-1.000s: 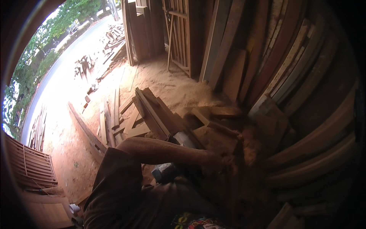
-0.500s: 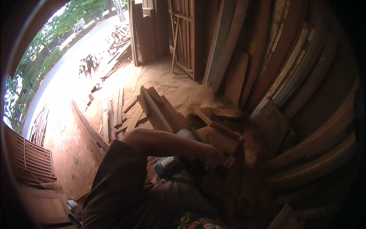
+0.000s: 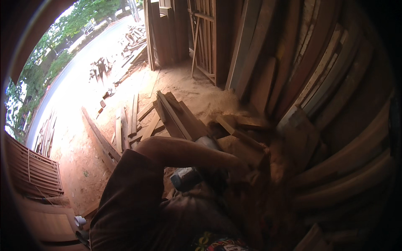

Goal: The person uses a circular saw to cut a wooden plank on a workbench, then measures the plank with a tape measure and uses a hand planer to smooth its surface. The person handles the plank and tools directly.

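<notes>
My left arm bends across the middle, its forearm running to the right. My left hand (image 3: 243,169) is in deep shadow beside the dark body of a grey power tool (image 3: 184,179), and its fingers are hidden. The tool's exact kind is unclear. Farther right, my right hand (image 3: 275,164) is dim, its fingers closed at the near end of a narrow wooden strip (image 3: 240,134). Beneath that strip lies a broad wooden board (image 3: 238,149), partly covered by my forearm.
Stacked planks (image 3: 176,115) lie just beyond my left forearm, among loose offcuts. Tall boards (image 3: 255,46) lean along the right side, beside a slatted wooden frame (image 3: 203,46). Sawdust (image 3: 209,100) covers the ground. A slatted panel (image 3: 35,169) stands at the left.
The view has shifted slightly, and my left forearm sits a little higher in it. My right hand stays at the end of the wooden strip.
</notes>
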Demonstrator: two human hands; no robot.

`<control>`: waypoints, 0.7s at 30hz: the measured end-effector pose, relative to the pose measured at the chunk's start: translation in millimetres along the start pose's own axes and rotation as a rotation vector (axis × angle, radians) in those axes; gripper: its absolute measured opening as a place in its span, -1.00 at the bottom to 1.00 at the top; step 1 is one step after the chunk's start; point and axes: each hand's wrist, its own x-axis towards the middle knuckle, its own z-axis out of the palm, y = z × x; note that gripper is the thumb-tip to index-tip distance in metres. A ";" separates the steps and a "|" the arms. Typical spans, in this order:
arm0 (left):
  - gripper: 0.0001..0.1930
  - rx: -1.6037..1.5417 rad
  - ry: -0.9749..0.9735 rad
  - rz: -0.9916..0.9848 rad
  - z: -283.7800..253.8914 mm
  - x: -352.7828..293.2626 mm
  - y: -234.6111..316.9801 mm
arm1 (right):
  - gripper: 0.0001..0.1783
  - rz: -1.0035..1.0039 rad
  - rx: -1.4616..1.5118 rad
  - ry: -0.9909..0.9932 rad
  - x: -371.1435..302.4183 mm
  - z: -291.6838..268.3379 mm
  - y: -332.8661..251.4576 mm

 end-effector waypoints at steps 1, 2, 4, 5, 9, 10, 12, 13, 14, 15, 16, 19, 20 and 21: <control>-0.28 0.006 0.029 0.042 -0.4 1.0 0.4 | -0.52 -0.006 -0.002 0.001 -0.6 0.1 -0.4; -0.33 -0.075 0.039 -0.060 -10.6 -7.9 8.5 | -0.52 -0.008 -0.015 0.016 -1.0 -3.6 0.5; -0.36 -0.178 0.042 -0.140 -32.9 -17.9 19.6 | -0.51 -0.019 -0.029 0.032 -2.5 -5.3 0.8; -0.36 -0.202 0.033 -0.151 -41.8 -20.5 24.9 | -0.51 -0.032 -0.028 0.038 0.2 -2.3 0.5; -0.35 -0.262 0.039 -0.231 -57.3 -32.9 41.4 | -0.50 -0.115 -0.011 0.050 7.6 9.3 2.1; -0.35 -0.282 0.033 -0.259 -60.4 -42.2 49.0 | -0.49 -0.148 0.008 0.046 9.8 14.2 -2.7; -0.35 -0.345 0.051 -0.261 -69.9 -47.4 54.9 | -0.49 -0.164 0.004 0.058 7.3 12.4 -4.5; -0.35 -0.383 0.059 -0.261 -72.3 -51.0 57.1 | -0.49 -0.177 0.008 0.052 11.7 12.8 -6.8; -0.35 -0.420 0.067 -0.253 -77.2 -53.7 60.0 | -0.48 -0.183 0.009 0.051 12.5 11.7 -8.2; -0.35 -0.452 0.080 -0.241 -81.8 -53.2 63.7 | -0.48 -0.182 0.009 0.054 12.1 9.5 -8.7; -0.35 -0.464 0.082 -0.242 -90.4 -53.6 65.6 | -0.48 -0.189 0.020 0.064 14.5 8.0 -10.1; -0.34 -0.461 0.026 -0.322 -101.6 -54.1 76.0 | -0.47 -0.221 0.076 0.060 22.7 17.1 -9.7; -0.34 -0.436 -0.010 -0.364 -106.8 -53.7 78.5 | -0.47 -0.217 0.078 0.064 27.1 20.3 -11.4; -0.34 -0.403 -0.043 -0.409 -109.9 -52.6 78.7 | -0.46 -0.205 0.083 0.068 27.0 23.9 -12.9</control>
